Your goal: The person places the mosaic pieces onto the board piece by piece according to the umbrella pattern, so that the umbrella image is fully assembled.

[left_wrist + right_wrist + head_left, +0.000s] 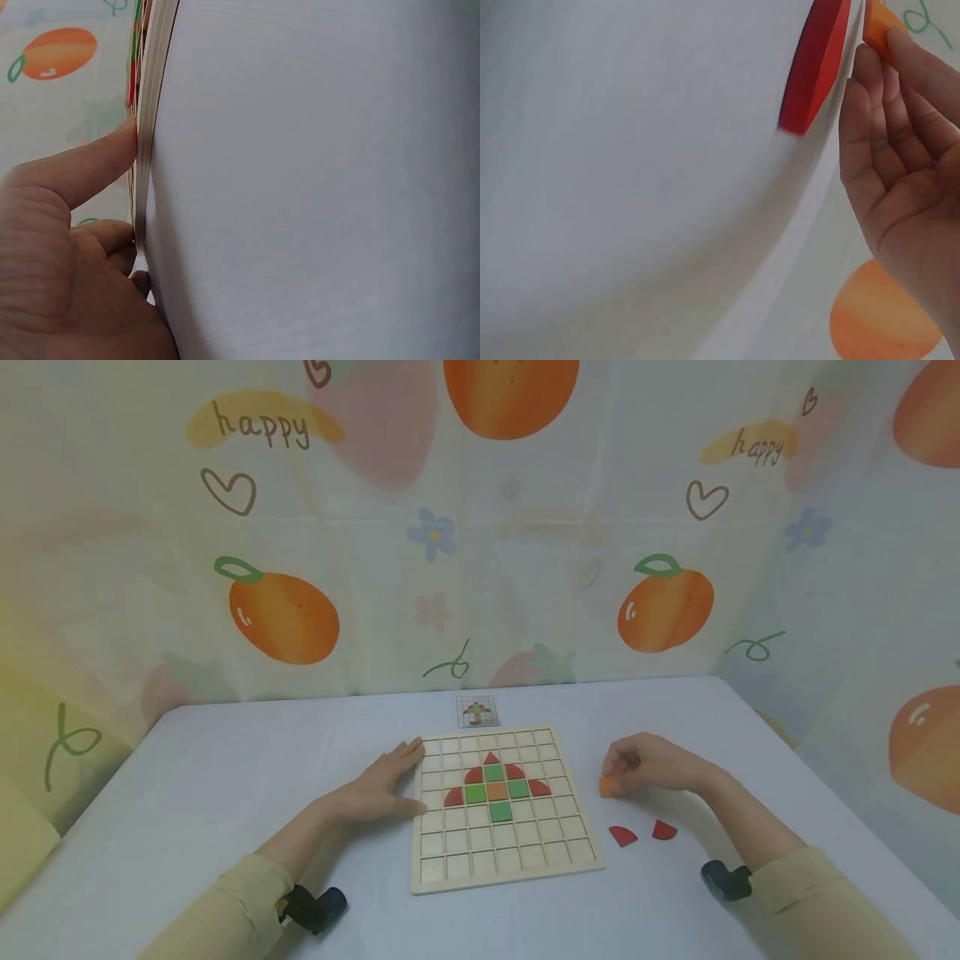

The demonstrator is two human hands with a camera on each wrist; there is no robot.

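A wooden grid board [465, 866] lies on the white table, with red, green and orange tiles forming a pattern around its middle. My left hand [381, 785] rests at the board's left edge, fingers extended; in the left wrist view the thumb [101, 161] touches that edge. To the right of the board, my right hand [651, 762] pinches an orange tile [607, 787] between thumb and fingers, close to the tabletop. The same orange tile [879, 31] shows at the fingertips in the right wrist view. Two red quarter-round tiles [622, 836] lie loose in front of this hand.
Behind the board lies a small pattern card [477, 712] showing a similar coloured figure. A printed cloth [525, 543] with oranges, hearts and flowers hangs behind the white table [247, 760]. Each wrist wears a black camera [318, 910].
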